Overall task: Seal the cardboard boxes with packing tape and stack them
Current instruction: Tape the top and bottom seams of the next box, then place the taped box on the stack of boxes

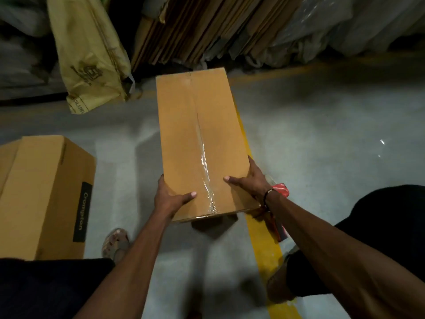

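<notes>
The long brown cardboard box [200,143] with a strip of clear packing tape [205,169] along its middle seam is being held at its near end by both hands. The left hand [170,196] is grasping the near left corner, its thumb lying on the top face and its fingers going down the side. The right hand [248,180] is grasping the near right edge in the same way, thumb on top. So both hands make one grip, and both are clenched on this box.

From the grip, the long axis of the box is running straight away from the person, and nearly all of its length is lying beyond the hands. The far end seems to be resting near the leaning flat cardboard sheets [207,28].

The second brown cardboard box with a black label [46,194] is standing on the grey floor [322,134] to the left of the grip, nearer to the left hand. I judge that stacking will need a swing to that side.

Just behind the right wrist a red tape dispenser [281,188] is partly showing.
</notes>
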Tool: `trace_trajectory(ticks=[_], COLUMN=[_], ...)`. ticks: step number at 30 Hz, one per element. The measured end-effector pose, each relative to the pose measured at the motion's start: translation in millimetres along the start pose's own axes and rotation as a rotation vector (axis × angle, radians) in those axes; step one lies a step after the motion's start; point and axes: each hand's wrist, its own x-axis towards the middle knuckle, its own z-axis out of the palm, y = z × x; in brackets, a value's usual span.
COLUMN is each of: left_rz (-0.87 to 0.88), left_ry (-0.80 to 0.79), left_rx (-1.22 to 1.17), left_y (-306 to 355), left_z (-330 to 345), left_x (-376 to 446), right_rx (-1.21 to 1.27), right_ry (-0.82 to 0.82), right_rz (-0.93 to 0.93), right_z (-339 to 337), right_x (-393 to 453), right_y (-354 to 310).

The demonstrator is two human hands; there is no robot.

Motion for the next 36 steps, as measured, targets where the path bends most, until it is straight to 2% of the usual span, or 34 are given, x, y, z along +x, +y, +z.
trace_trajectory(ticks=[4, 9, 12, 16, 21, 25, 32, 36], left_rz=[0.143, 0.264, 0.315, 0.5, 0.632, 0.658, 0.692, 0.662], left_ry=[0.024, -0.059, -0.134, -0.263, -0.451, -0.66, -0.99, -1.117], left_rx=[-0.041, -0.044, -0.087, -0.027, 0.063, 0.196, 0.312, 0.319], left_y=[77, 186, 241, 323, 385, 408, 407, 391], left_z=[-11, 5, 38, 100, 202, 291, 444, 524], left_x=[-28, -64, -71, -141, -223, -284, -377, -418], right_rx=[0.005, 0.117, 0.144, 0.191, 0.271, 0.337, 0.379, 0.416], right_ry=[0.037, 0.158, 0.237, 0.397, 0.647, 0.805, 1.063, 1.195], right_rz=[-0.096, -0.199, -0.247, -0.27, -0.187, -0.084, 0.1, 0.217], right_z=[-41, -129, -197, -298, -411, -481, -579, -619], right_x=[-17, -54, -89, -146, -216, -271, -350, -388], right_y=[-61, -122, -143, -147, -108, -51, 54, 110])
